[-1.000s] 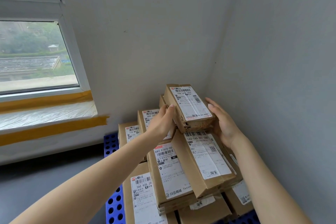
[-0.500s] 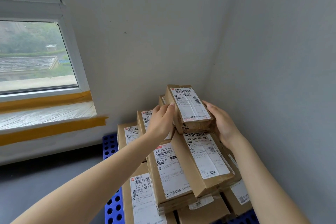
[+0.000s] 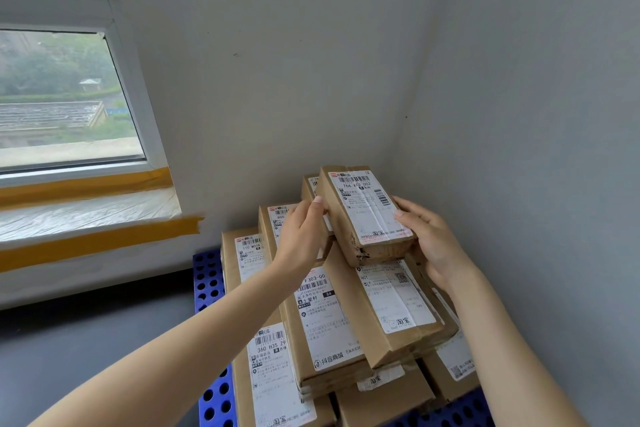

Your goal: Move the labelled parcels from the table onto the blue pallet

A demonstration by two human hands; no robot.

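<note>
A brown cardboard parcel (image 3: 363, 215) with a white shipping label sits at the top of a stack of labelled parcels (image 3: 332, 315) in the room's corner. My left hand (image 3: 301, 236) grips its left side with the fingertips on the upper edge. My right hand (image 3: 429, 243) holds its right side, thumb on the label's edge. The stack rests on a blue perforated pallet (image 3: 211, 388), which shows at the left and bottom right. The table is out of view.
Grey walls (image 3: 519, 149) meet in a corner right behind and to the right of the stack. A window (image 3: 59, 97) with orange tape along its sill is at the left. Dark grey floor (image 3: 86, 357) lies left of the pallet.
The parcel in both hands has shifted slightly back toward the corner on the stack's top. Both hands keep their hold on its sides.
</note>
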